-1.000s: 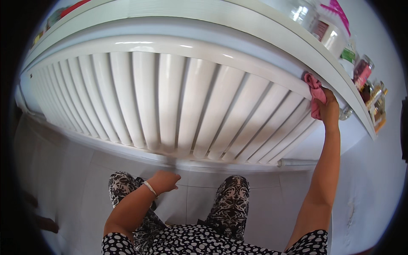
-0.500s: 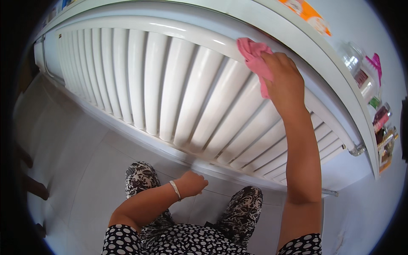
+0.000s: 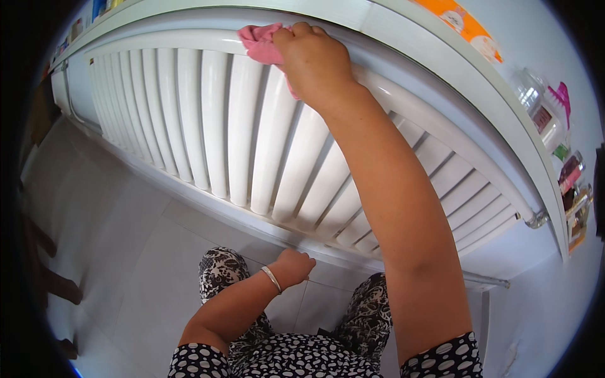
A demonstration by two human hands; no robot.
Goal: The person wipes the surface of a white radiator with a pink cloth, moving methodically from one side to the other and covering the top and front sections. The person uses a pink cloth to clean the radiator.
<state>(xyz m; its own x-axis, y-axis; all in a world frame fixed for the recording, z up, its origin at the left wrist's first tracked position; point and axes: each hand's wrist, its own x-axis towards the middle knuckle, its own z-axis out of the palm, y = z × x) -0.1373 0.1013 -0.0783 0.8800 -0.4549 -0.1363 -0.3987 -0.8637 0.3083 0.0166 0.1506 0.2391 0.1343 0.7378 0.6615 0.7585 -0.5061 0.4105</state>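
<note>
A white radiator (image 3: 246, 138) with upright columns runs along the wall before me. My right hand (image 3: 315, 63) grips a bunched pink cloth (image 3: 261, 44) and presses it against the radiator's rounded top bar (image 3: 189, 40). Part of the cloth hangs below my fingers over the front of the columns. Lower down, my left hand (image 3: 295, 267) hovers over the floor between my knees, its fingers curled in a loose fist. Nothing shows in it, and it touches nothing. A silver bangle (image 3: 271, 278) circles that wrist.
A white shelf (image 3: 441, 47) overhangs the radiator closely. On it stand an orange package (image 3: 463, 28) and several bottles (image 3: 554, 126) at the right. A valve (image 3: 537, 219) juts from the radiator's right end. Dark wooden legs (image 3: 60, 286) stand on the grey tiled floor (image 3: 145, 252) at the left.
My right hand has slid the pink cloth leftward along the radiator's top bar. My left hand stays curled in nearly the same place. The view has shifted slightly.
</note>
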